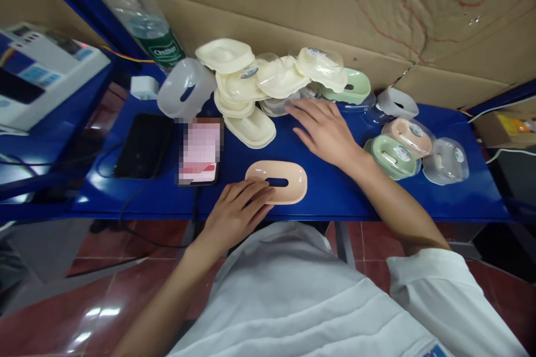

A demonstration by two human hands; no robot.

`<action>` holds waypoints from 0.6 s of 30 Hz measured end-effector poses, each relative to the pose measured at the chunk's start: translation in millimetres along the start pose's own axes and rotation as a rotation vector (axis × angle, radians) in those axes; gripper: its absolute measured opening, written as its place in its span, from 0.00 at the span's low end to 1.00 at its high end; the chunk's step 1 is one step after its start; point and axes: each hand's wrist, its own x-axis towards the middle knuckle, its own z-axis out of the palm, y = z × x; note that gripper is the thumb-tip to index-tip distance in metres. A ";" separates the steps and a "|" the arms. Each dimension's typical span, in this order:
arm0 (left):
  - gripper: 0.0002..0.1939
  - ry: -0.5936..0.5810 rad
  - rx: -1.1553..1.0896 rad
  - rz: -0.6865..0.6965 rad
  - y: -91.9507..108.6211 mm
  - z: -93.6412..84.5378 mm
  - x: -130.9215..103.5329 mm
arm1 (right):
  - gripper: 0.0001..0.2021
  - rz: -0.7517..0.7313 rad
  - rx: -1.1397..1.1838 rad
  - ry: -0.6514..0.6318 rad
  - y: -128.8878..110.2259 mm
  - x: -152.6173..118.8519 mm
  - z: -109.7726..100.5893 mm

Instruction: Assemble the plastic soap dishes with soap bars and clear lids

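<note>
Watching through the head camera, I am seeing the left hand [232,215] resting its fingers over the left end of a peach dish [298,184], beside its central slot. The fingers are lying close together, but I cannot tell whether the thumb is pinching the rim. The dish is lying upright near the front edge of the blue tabletop [335,198]. I am judging it light and fairly stiff, thin plastic by its look, with a glossy face that might be sliding under a dry fingertip. For a hold, I am favouring the raised rim at either rounded end, with the slot edge serving as a second catch.

The right hand [329,131] is hovering palm down, fingers apart and apparently holding nothing, its tips reaching near a clear cover [278,106]. Beyond it, cream dishes [251,128] are leaning over one another in a loose heap, with a green dish [358,89] sitting to their right.

The painted surface is shining, and a lit phone [200,148] is lying left of the peach dish. Brown cardboard [268,17] is lining the back, a water bottle [163,47] is standing against it, and red floor tiles [104,301] are reflecting lights below.
</note>
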 end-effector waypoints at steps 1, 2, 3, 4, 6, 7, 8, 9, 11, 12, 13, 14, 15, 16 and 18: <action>0.14 0.007 0.001 -0.001 0.3 1.7 -0.4 | 0.22 -0.014 0.007 0.006 -3.9 7.5 4.5; 0.14 0.011 0.004 0.001 0.8 3.0 -0.8 | 0.22 -0.041 0.025 -0.002 -8.0 13.8 9.9; 0.14 0.011 0.004 0.003 1.2 3.6 -1.4 | 0.21 -0.081 0.052 -0.026 -12.0 18.8 16.1; 0.14 0.010 -0.001 0.007 1.5 3.6 -2.3 | 0.21 -0.131 0.085 -0.061 -15.4 22.0 22.6; 0.13 0.020 -0.023 0.020 1.8 1.4 -5.1 | 0.20 -0.220 0.150 -0.133 -19.6 22.7 35.2; 0.12 0.037 -0.037 0.026 1.8 -0.5 -7.0 | 0.20 -0.240 0.179 -0.155 -20.0 20.0 40.2; 0.12 0.059 -0.049 0.030 1.6 -2.8 -9.1 | 0.19 -0.242 0.207 -0.165 -19.2 15.4 43.8; 0.12 0.084 -0.056 0.030 1.2 -5.3 -11.3 | 0.18 -0.229 0.237 -0.168 -17.4 8.8 45.7; 0.13 0.130 -0.053 0.015 -0.2 -10.1 -15.3 | 0.17 -0.196 0.300 -0.160 -12.2 -9.2 45.0; 0.14 0.147 -0.046 0.004 -1.2 -12.0 -16.7 | 0.17 -0.183 0.333 -0.152 -9.6 -20.1 42.9; 0.14 0.162 -0.034 -0.006 -2.3 -13.5 -17.3 | 0.16 -0.174 0.367 -0.144 -7.3 -31.6 39.9; 0.15 0.175 -0.022 -0.014 -3.4 -14.3 -17.0 | 0.14 -0.169 0.397 -0.135 -5.6 -43.4 36.3; 0.16 0.188 -0.009 -0.019 -4.5 -14.4 -15.5 | 0.12 -0.164 0.421 -0.125 -4.6 -55.0 32.4; 0.16 0.197 0.003 -0.023 -5.3 -13.8 -12.7 | 0.11 -0.155 0.434 -0.115 -4.2 -65.9 28.3; 0.17 0.197 0.018 -0.034 -5.8 -10.7 -3.5 | 0.11 -0.108 0.430 -0.089 -4.9 -84.7 19.1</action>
